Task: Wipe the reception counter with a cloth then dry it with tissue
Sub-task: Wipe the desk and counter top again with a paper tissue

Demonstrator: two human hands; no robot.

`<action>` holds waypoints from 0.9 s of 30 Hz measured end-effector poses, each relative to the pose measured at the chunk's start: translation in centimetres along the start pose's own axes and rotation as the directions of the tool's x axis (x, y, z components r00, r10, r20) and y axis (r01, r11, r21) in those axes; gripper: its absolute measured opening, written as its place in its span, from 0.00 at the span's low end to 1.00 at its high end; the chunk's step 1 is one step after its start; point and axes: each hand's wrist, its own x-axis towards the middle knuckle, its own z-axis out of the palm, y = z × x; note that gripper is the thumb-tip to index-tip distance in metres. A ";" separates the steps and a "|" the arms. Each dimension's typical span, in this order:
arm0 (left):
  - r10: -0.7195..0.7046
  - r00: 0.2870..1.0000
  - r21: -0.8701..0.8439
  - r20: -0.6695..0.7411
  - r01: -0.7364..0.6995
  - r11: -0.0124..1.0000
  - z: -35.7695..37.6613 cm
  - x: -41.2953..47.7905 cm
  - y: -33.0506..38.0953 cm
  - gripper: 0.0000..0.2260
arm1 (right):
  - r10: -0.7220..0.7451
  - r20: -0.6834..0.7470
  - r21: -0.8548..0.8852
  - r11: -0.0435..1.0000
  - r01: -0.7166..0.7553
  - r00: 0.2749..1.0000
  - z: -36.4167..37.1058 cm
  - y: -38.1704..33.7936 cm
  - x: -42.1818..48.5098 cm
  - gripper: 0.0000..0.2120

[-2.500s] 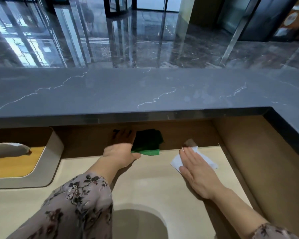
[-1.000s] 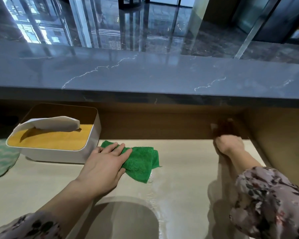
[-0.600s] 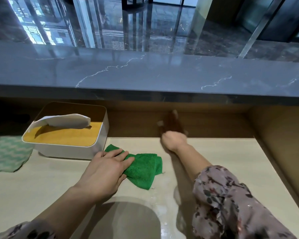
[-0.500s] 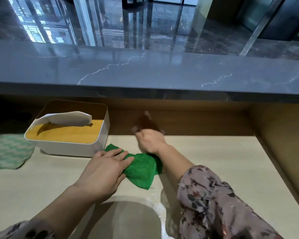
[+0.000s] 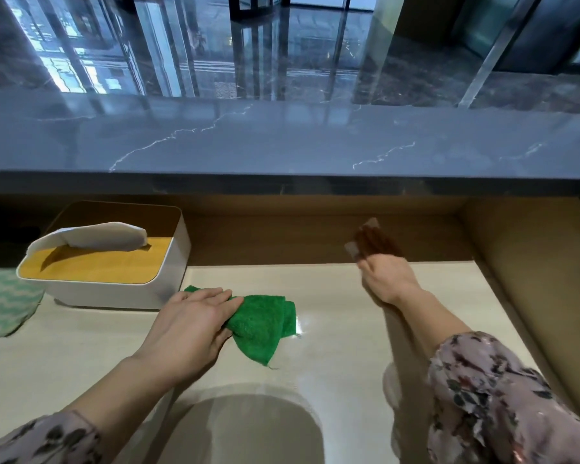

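Pale desk (image 5: pixel 332 363) streaked wet; cloth (image 5: pixel 262 321) pinned under flat left hand (image 5: pixel 188 324); tissue (image 5: pixel 357 247) pinched by right hand (image 5: pixel 387 279). Overlapping strokes advised.

Layout about the box (image 5: pixel 121 289), which stands on the bench (image 5: pixel 332 363) under the ledge (image 5: pixel 282 145). Left of it: a rag (image 5: pixel 4 306). Right, just beside: the cloth (image 5: pixel 262 324) under the left hand (image 5: pixel 188 326). Further right, near the back wall: the right hand (image 5: pixel 387 279) with the tissue (image 5: pixel 369 242).

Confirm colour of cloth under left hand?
Solid green cloth, clearest in the head view.
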 end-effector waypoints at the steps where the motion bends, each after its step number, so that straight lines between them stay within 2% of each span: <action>1: -0.012 1.000 -0.014 -0.003 0.012 1.000 -0.2 0.6 0.5 0.24 | 0.067 0.006 0.013 0.998 -0.068 0.998 -0.3 1.7 -0.6 0.24; 3: -0.038 0.999 -0.053 0.020 0.039 0.998 -0.6 1.8 1.6 0.19 | 0.150 -0.017 0.017 0.989 -0.150 0.988 -0.6 5.3 -2.0 0.21; 6: -0.084 0.996 -0.104 0.015 0.085 0.991 -1.3 4.2 3.1 0.09 | 0.160 -0.141 0.022 0.987 -0.158 0.977 0.1 9.7 -4.2 0.20; 11: -0.150 0.989 -0.061 -0.019 0.149 0.987 -4.1 10.7 7.1 0.09 | 0.130 -0.176 -0.005 0.991 -0.133 0.976 1.6 12.9 -5.9 0.25; 14: -0.265 0.951 -0.126 0.159 0.286 0.950 -5.5 14.9 10.0 0.11 | 0.135 -0.186 -0.016 0.990 -0.141 0.973 2.0 13.0 -5.6 0.29; 17: -0.293 0.856 -0.254 0.426 0.424 0.869 -5.3 18.3 12.1 0.13 | 0.120 -0.226 -0.023 0.991 -0.128 0.967 2.4 13.4 -5.3 0.34; 19: -0.315 0.795 -0.294 0.519 0.512 0.808 -4.7 19.5 13.0 0.17 | 0.111 -0.224 -0.030 0.992 -0.121 0.968 2.4 13.3 -5.3 0.33; 20: -0.312 0.790 -0.312 0.528 0.523 0.793 -4.3 19.8 13.4 0.18 | 0.113 -0.230 -0.021 0.992 -0.121 0.967 2.5 13.3 -5.3 0.32; 22: -0.299 0.833 -0.322 0.466 0.474 0.819 -3.8 19.9 14.0 0.18 | 0.111 -0.238 -0.015 0.993 -0.118 0.965 2.5 13.4 -5.3 0.32; 25: -0.199 0.929 -0.216 0.313 0.274 0.937 -3.0 20.1 13.7 0.20 | 0.110 -0.224 -0.025 0.993 -0.118 0.968 2.4 13.3 -5.4 0.32; 27: -0.134 0.947 -0.195 0.291 0.196 0.961 -2.8 19.8 13.2 0.24 | 0.115 -0.211 -0.024 0.992 -0.123 0.971 2.2 13.1 -5.5 0.31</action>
